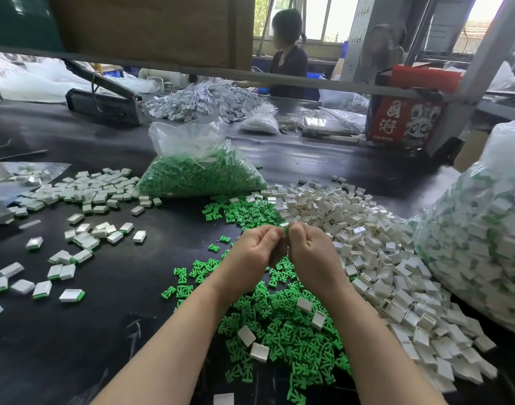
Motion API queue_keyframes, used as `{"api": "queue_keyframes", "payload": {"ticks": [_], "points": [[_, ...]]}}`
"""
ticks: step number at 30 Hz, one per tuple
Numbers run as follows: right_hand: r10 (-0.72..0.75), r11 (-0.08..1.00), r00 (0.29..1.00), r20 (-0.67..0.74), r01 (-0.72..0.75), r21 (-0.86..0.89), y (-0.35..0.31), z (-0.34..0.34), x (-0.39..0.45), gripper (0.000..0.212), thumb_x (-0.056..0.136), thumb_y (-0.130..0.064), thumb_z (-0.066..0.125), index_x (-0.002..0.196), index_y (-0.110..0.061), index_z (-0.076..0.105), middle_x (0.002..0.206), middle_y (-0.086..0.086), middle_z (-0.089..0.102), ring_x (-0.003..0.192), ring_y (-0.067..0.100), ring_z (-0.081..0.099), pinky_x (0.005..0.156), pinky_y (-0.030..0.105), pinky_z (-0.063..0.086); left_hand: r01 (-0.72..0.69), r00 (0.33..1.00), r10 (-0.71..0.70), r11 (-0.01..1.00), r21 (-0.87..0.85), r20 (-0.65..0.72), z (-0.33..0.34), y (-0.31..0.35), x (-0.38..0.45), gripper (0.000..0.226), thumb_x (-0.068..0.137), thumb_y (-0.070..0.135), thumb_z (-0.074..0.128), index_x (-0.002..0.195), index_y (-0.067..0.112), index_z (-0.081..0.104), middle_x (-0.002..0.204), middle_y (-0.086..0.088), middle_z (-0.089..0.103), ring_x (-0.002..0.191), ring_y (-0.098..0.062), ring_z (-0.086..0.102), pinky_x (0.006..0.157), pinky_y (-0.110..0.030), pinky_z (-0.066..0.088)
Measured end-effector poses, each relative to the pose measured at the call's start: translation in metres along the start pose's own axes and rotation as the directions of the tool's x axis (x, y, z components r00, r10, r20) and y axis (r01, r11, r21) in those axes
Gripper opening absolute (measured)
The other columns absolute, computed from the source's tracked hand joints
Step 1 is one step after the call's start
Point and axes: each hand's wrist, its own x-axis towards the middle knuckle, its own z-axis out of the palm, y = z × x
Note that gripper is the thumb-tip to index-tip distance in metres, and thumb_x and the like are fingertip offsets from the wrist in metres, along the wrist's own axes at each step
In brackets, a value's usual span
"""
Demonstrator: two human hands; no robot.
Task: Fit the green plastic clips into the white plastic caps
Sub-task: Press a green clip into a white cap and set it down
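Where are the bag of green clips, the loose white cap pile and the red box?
bag of green clips (200, 176), head view, bag's green-filled middle.
white cap pile (367, 244), head view, pile's middle.
red box (402, 121), head view, printed front.

The red carton at the table's far side bears "國潮".

Daylight pours in from the windows at the back, which are blown out to near white, and lies as soft sheen on the dark surface — brightest in the glossy band beyond the clear bag. Shadows are faint and diffuse, only a slight darkening under the forearms. The wide lens bows the shelf edge and the post at right, the distant person is blurred, and the near foreground is sharp — the hands evenly lit.
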Motion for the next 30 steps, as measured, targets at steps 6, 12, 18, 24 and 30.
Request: {"api": "queue_keyframes", "payload": {"ticks": [6, 12, 18, 24, 30], "points": [[0.084, 0.972, 0.996, 0.024, -0.087, 0.218, 0.001, 0.0019, 0.0019, 0.041, 0.099, -0.024, 0.038, 0.058, -0.018, 0.041, 0.056, 0.0, 0.039, 0.054, 0.016, 0.032, 0.057, 0.04, 0.027, -0.053, 0.998, 0.054, 0.997, 0.057, -0.021, 0.0014, 0.0027, -0.0011, 0.031, 0.095, 0.036, 0.041, 0.07, 0.019, 0.049, 0.058, 0.013, 0.042, 0.054, -0.006, 0.035, 0.052, -0.019, 0.031], [0.013, 0.985, 0.999, -0.049, -0.004, 0.171, -0.0019, 0.0044, 0.0007, 0.047, 0.098, -0.027, 0.037, 0.053, -0.016, 0.043, 0.047, -0.009, 0.04, 0.045, 0.007, 0.033, 0.05, 0.028, 0.028, -0.006, 1.0, 0.005, 0.998, -0.061, -0.023, 0.0016, 0.0025, 0.0007, 0.036, 0.095, 0.034, 0.043, 0.061, 0.03, 0.054, 0.059, 0.016, 0.041, 0.056, -0.004, 0.034, 0.055, -0.018, 0.032], [0.01, 0.985, 1.0, -0.005, -0.009, 0.17, -0.0024, 0.0035, -0.0012, 0.049, 0.104, -0.023, 0.036, 0.056, -0.015, 0.042, 0.047, -0.01, 0.036, 0.044, 0.006, 0.029, 0.05, 0.029, 0.024, 0.023, 1.0, -0.024, 0.998, -0.066, -0.012, -0.0025, 0.0004, 0.0019, 0.032, 0.094, 0.036, 0.045, 0.064, 0.029, 0.055, 0.061, 0.014, 0.041, 0.059, -0.006, 0.034, 0.059, -0.024, 0.03], [0.097, 0.92, 0.993, 0.066, -0.114, 0.375, -0.0048, 0.004, -0.001, 0.05, 0.104, -0.021, 0.037, 0.068, 0.013, 0.048, 0.055, 0.011, 0.037, 0.045, 0.011, 0.027, 0.046, 0.028, 0.022, 0.034, 0.999, -0.035, 0.997, -0.073, -0.01, -0.0034, -0.0001, 0.0016, 0.031, 0.094, 0.037, 0.045, 0.066, 0.031, 0.056, 0.063, 0.014, 0.042, 0.06, -0.005, 0.035, 0.061, -0.024, 0.032], [0.096, 0.922, 0.995, 0.025, -0.099, 0.374, -0.0046, 0.0081, -0.0006, 0.052, 0.104, -0.019, 0.037, 0.07, 0.019, 0.047, 0.057, 0.018, 0.04, 0.046, 0.013, 0.031, 0.047, 0.028, 0.025, 0.061, 0.998, -0.061, 0.991, -0.12, 0.002, -0.0035, -0.0015, 0.0022, 0.03, 0.094, 0.036, 0.046, 0.067, 0.028, 0.056, 0.065, 0.011, 0.041, 0.062, -0.006, 0.035, 0.065, -0.028, 0.03]]}}
